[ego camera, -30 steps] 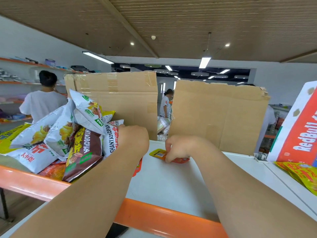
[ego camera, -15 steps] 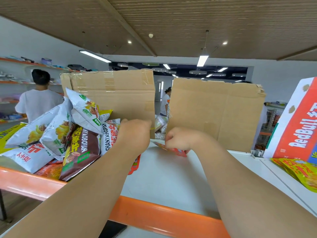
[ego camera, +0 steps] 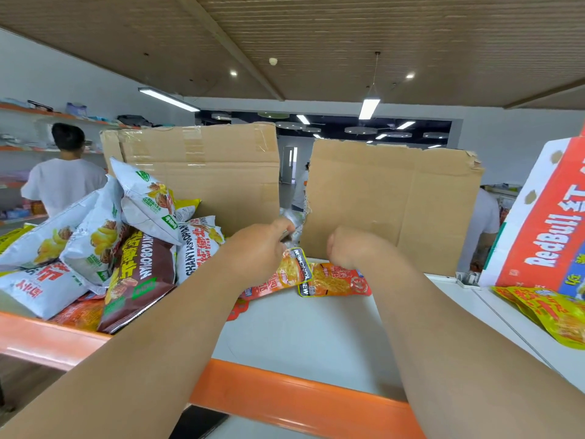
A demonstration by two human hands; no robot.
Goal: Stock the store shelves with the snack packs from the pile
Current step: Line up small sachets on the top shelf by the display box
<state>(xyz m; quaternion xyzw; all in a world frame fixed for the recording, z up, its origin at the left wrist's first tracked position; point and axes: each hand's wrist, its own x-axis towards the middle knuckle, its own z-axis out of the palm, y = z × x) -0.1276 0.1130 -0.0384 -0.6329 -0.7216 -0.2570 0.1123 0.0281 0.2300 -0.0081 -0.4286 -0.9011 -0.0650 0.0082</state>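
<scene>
Two small orange snack packs stand side by side at the back of the white shelf [ego camera: 304, 337]. My left hand [ego camera: 258, 251] grips the top of the left orange pack [ego camera: 289, 270]. My right hand [ego camera: 351, 248] pinches the top of the right orange pack [ego camera: 335, 280]. Both fists are curled, and the fingertips are hidden behind the hands. A pile of white, brown and yellow chip bags [ego camera: 126, 245] fills the shelf's left part, touching my left forearm.
Two cardboard sheets [ego camera: 202, 172] [ego camera: 389, 201] stand behind the shelf with a gap between them. A Red Bull carton [ego camera: 547, 226] and yellow packs [ego camera: 550, 315] sit at the right. The orange shelf rail [ego camera: 285, 394] runs along the front. A person in white [ego camera: 63, 175] stands at far-left shelves.
Both hands rose from the shelf surface and moved back toward the cardboard. The flat orange packs were lifted upright, so their fronts now show below my fists.
</scene>
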